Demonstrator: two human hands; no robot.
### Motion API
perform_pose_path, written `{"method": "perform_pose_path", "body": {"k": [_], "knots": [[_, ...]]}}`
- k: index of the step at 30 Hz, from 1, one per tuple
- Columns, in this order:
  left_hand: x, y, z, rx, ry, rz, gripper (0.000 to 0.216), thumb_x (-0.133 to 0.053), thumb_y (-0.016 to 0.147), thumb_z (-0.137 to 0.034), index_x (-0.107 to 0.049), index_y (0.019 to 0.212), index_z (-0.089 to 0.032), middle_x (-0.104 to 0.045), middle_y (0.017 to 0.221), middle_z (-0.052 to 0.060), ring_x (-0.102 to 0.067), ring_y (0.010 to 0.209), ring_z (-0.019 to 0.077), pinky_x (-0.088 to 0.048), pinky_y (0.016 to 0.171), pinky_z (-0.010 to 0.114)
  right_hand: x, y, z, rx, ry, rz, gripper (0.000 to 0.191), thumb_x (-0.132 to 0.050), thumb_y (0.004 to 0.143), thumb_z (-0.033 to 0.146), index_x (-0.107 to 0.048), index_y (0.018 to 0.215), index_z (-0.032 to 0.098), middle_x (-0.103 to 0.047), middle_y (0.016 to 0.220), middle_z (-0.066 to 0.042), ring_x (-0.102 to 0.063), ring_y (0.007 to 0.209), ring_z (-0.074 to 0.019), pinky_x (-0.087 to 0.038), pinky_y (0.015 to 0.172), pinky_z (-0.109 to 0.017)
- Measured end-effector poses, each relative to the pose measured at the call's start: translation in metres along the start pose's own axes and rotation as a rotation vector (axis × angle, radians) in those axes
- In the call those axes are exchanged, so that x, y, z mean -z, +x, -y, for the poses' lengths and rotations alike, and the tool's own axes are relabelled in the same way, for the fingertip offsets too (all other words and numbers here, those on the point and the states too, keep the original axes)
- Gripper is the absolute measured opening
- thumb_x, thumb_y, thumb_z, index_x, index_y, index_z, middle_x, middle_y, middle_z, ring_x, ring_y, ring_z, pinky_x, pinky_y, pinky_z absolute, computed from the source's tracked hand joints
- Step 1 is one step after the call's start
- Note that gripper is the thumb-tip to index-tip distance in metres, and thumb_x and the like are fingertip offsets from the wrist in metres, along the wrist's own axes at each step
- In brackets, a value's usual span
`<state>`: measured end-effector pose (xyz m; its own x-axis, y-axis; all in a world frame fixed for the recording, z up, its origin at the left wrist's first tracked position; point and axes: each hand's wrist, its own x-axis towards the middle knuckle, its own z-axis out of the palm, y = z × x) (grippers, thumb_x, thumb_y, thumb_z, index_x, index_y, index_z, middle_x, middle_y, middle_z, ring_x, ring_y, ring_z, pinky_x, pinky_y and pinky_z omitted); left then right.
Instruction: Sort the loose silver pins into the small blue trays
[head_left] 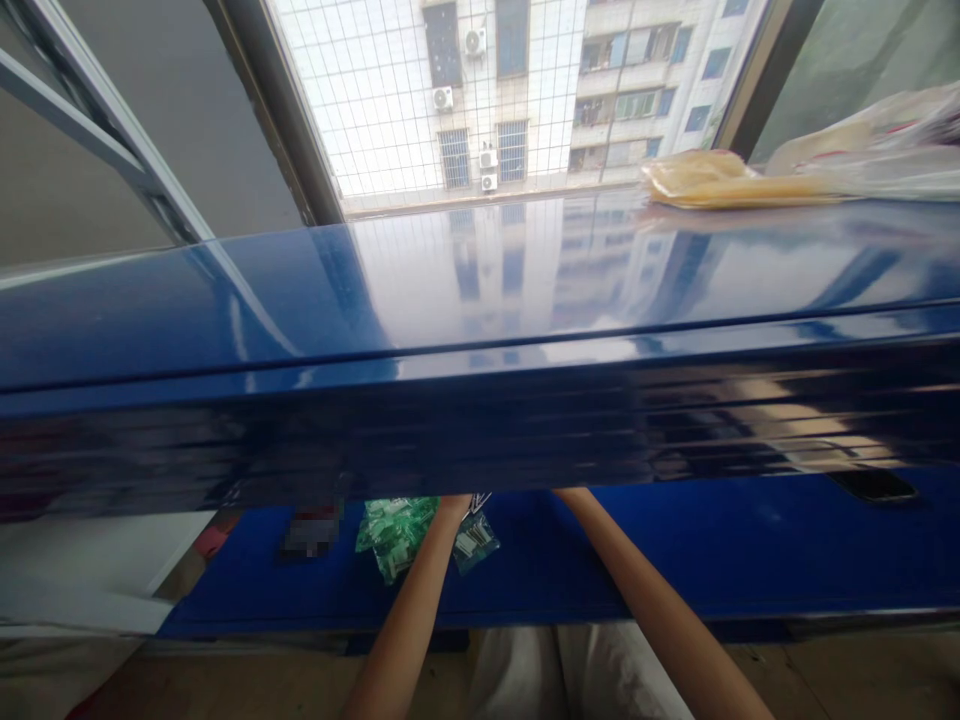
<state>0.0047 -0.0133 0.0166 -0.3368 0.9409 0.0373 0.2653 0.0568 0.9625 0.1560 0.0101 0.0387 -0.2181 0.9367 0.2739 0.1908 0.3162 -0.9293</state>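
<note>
Both forearms reach in under the upper blue shelf [480, 430], over the lower blue work surface [525, 560]. Its front edge cuts off most of each hand. Of my left hand [454, 505] only the wrist and back show, and the fingers are hidden. It is beside a pile of green-tinted clear plastic packets [394, 535] and just above a small clear packet [476, 543] with pale strip-like pieces inside. A dark and white patterned thing peeks out by that hand, too little to name. My right hand [571, 495] shows barely past the wrist; whatever it touches is out of sight.
Left of the packets lies a dark, blurred object [311, 530]. A black phone-like slab [874, 485] rests at the right on the lower surface. Plastic bags, one yellowish [705, 180], lie on the upper shelf by the window. Metal framing [127, 140] stands at left.
</note>
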Motion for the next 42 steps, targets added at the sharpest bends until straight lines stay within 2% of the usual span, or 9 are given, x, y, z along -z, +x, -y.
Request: {"method": "perform_pose_path", "body": {"k": [3, 11, 13, 17, 19, 25, 32, 38, 42], "knots": [[0.002, -0.001, 0.0, 0.024, 0.03, 0.02, 0.03, -0.058, 0.069, -0.032, -0.061, 0.097, -0.02, -0.065, 0.098, 0.006, -0.052, 0.102, 0.0242, -0.037, 0.094, 0.037, 0.001, 0.001, 0.002, -0.015, 0.009, -0.035, 0.027, -0.045, 0.085, 0.031, -0.052, 0.105, 0.015, -0.054, 0.104, -0.006, -0.055, 0.087, -0.0143, -0.048, 0.074, -0.033], [-0.001, -0.003, 0.019, 0.038, 0.128, 0.211, 0.023, -0.059, 0.065, -0.035, -0.064, 0.083, -0.022, -0.067, 0.087, 0.007, -0.056, 0.095, 0.0239, -0.039, 0.09, 0.037, 0.0, -0.004, 0.006, -0.071, 0.008, -0.13, 0.027, -0.046, 0.085, 0.031, -0.052, 0.106, 0.016, -0.053, 0.106, -0.006, -0.054, 0.089, -0.0149, -0.047, 0.075, -0.033], [-0.002, -0.003, 0.028, 0.045, 0.142, 0.226, 0.021, -0.059, 0.065, -0.036, -0.064, 0.08, -0.022, -0.067, 0.088, 0.008, -0.056, 0.096, 0.0239, -0.04, 0.09, 0.037, 0.002, -0.006, 0.005, -0.091, -0.004, -0.149, 0.027, -0.045, 0.085, 0.032, -0.052, 0.106, 0.016, -0.053, 0.107, -0.006, -0.054, 0.089, -0.015, -0.047, 0.076, -0.033], [-0.002, -0.001, 0.039, 0.168, 0.201, 0.201, 0.016, -0.058, 0.067, -0.033, -0.063, 0.073, -0.02, -0.066, 0.088, 0.012, -0.055, 0.097, 0.0265, -0.04, 0.088, 0.041, 0.005, -0.001, 0.001, -0.144, -0.032, -0.187, 0.028, -0.046, 0.085, 0.032, -0.052, 0.107, 0.016, -0.053, 0.108, -0.006, -0.054, 0.09, -0.0158, -0.047, 0.077, -0.034], [-0.001, 0.001, 0.037, 0.198, 0.226, 0.167, 0.014, -0.059, 0.067, -0.032, -0.063, 0.071, -0.018, -0.065, 0.09, 0.012, -0.054, 0.099, 0.0276, -0.038, 0.09, 0.042, 0.006, 0.004, -0.002, -0.174, -0.044, -0.202, 0.029, -0.046, 0.085, 0.031, -0.051, 0.108, 0.015, -0.053, 0.108, -0.007, -0.054, 0.091, -0.0157, -0.047, 0.077, -0.035], [0.003, 0.004, 0.013, 0.148, 0.219, 0.099, 0.016, -0.061, 0.065, -0.028, -0.064, 0.078, -0.019, -0.064, 0.098, 0.009, -0.048, 0.109, 0.0279, -0.028, 0.099, 0.041, 0.008, 0.012, -0.009, -0.245, -0.084, -0.251, 0.03, -0.047, 0.084, 0.032, -0.051, 0.108, 0.014, -0.053, 0.107, -0.007, -0.054, 0.09, -0.0161, -0.047, 0.077, -0.035], [0.004, 0.001, 0.009, 0.141, 0.165, 0.072, 0.018, -0.056, 0.068, -0.029, -0.064, 0.081, -0.019, -0.066, 0.091, 0.009, -0.05, 0.105, 0.0282, -0.037, 0.092, 0.041, 0.009, 0.011, -0.011, -0.266, -0.125, -0.293, 0.03, -0.048, 0.084, 0.032, -0.051, 0.107, 0.013, -0.053, 0.105, -0.006, -0.055, 0.089, -0.0162, -0.047, 0.075, -0.034], [-0.003, 0.0, 0.009, 0.017, 0.175, 0.144, 0.025, -0.054, 0.071, -0.035, -0.062, 0.09, -0.022, -0.065, 0.093, 0.008, -0.054, 0.1, 0.025, -0.042, 0.085, 0.037, 0.009, 0.011, -0.011, -0.246, -0.129, -0.3, 0.03, -0.047, 0.084, 0.032, -0.05, 0.108, 0.014, -0.052, 0.108, -0.007, -0.054, 0.092, -0.0167, -0.046, 0.078, -0.036], [-0.006, -0.002, 0.013, 0.057, 0.179, 0.18, 0.025, -0.058, 0.067, -0.035, -0.062, 0.088, -0.023, -0.066, 0.091, 0.007, -0.054, 0.099, 0.0261, -0.04, 0.087, 0.039, 0.01, 0.012, -0.011, -0.222, -0.118, -0.282, 0.029, -0.046, 0.084, 0.032, -0.051, 0.108, 0.015, -0.052, 0.108, -0.007, -0.054, 0.092, -0.0164, -0.046, 0.078, -0.035]]}}
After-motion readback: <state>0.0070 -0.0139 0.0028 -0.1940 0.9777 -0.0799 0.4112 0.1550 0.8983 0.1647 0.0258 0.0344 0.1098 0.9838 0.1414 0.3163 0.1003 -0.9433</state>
